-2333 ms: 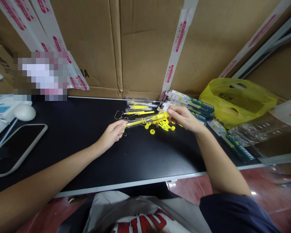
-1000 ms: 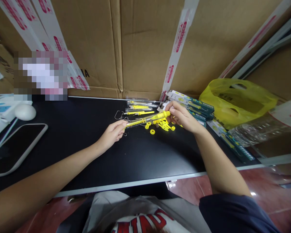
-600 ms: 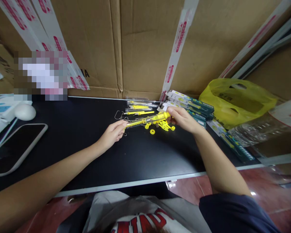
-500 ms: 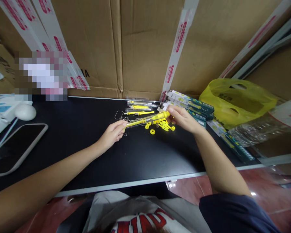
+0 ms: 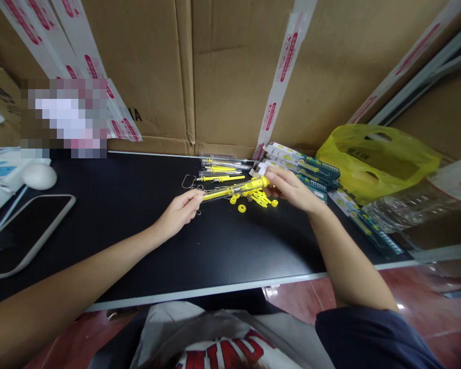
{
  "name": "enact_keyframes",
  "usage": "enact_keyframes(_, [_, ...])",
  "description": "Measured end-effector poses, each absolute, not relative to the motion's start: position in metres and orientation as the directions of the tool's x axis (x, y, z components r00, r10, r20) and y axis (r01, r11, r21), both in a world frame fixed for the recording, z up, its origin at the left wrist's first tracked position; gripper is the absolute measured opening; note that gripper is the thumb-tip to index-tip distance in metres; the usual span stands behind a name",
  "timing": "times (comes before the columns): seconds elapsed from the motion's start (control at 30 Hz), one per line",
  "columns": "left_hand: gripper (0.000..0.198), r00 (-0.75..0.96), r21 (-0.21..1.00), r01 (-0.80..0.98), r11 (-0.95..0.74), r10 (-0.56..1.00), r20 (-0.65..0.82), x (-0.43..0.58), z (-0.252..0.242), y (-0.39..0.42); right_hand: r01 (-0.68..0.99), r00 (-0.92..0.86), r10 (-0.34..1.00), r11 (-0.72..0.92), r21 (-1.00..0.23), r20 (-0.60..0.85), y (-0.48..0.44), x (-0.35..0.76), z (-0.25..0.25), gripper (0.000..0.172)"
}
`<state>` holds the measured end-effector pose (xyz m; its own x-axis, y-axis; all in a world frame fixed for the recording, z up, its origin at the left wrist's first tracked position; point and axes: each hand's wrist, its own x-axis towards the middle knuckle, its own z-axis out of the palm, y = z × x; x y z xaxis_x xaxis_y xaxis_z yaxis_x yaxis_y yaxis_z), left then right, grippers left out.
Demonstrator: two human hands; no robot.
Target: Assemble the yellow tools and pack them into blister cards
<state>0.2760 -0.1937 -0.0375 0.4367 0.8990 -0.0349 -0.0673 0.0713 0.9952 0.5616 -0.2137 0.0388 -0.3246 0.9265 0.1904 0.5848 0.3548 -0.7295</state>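
Observation:
Between my two hands is a spring scale [image 5: 230,190], a clear tube with a yellow strip inside and a yellow cap at its right end. It is held slightly tilted, right end higher, above the black table. My left hand [image 5: 185,209] pinches the tube's left end. The fingers of my right hand [image 5: 286,185] close round the yellow cap; part of that cap is hidden by them. Just beyond and under the tube lie loose yellow plastic parts [image 5: 259,199], a yellow ring [image 5: 242,208] and wire hooks [image 5: 188,180]. Behind these are several clear tubes and yellow rods [image 5: 221,169].
Green-and-white boxes [image 5: 311,171] are stacked at the back right, with a yellow plastic bag [image 5: 376,159] and a clear plastic bottle [image 5: 399,210] beside them. At left lie a phone [image 5: 26,236] and a white power strip [image 5: 3,174]. Large cardboard cartons [image 5: 238,77] stand behind the table.
Both hands keep their hold on the spring scale. My left hand has shifted very slightly to the right; otherwise the scene looks the same.

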Motion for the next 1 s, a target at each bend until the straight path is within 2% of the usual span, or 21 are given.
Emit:
enact_keyframes(0.2, [0.043,0.453,0.997,-0.067,0.035,0.891,-0.001,0.2754,-0.0387,-0.1933,0.601,-0.287,0.942,0.320,-0.733,0.176,-0.2102,0.5619,0.0325,0.063])
enact_keyframes(0.33, [0.043,0.451,0.998,-0.061,0.017,0.892,0.012,0.2755,-0.0405,-0.1926,0.593,-0.243,0.949,0.311,-0.743,0.203,-0.2099,0.5601,0.0314,0.066])
enact_keyframes(0.4, [0.042,0.444,0.998,-0.068,0.018,0.896,0.014,0.2758,-0.0410,-0.1923,0.572,-0.227,0.948,0.316,-0.757,0.224,-0.2114,0.5588,0.0339,0.060])
enact_keyframes(0.57, [0.041,0.436,0.997,-0.077,0.024,0.900,0.012,0.2754,-0.0407,-0.1923,0.481,-0.263,0.936,0.339,-0.809,0.235,-0.2139,0.5590,0.0375,0.025])
enact_keyframes(0.7, [0.043,0.436,0.997,-0.073,0.026,0.900,0.009,0.2746,-0.0410,-0.1923,0.466,-0.296,0.925,0.356,-0.810,0.237,-0.2129,0.5606,0.0344,0.016])
enact_keyframes(0.8, [0.044,0.441,0.998,-0.067,0.013,0.897,0.017,0.2743,-0.0421,-0.1923,0.497,-0.298,0.922,0.370,-0.785,0.246,-0.2128,0.5600,0.0344,0.022])
enact_keyframes(1.0, [0.041,0.438,0.998,-0.045,-0.033,0.898,0.049,0.2735,-0.0453,-0.1920,0.609,-0.285,0.925,0.378,-0.697,0.253,-0.2130,0.5570,0.0378,0.051])
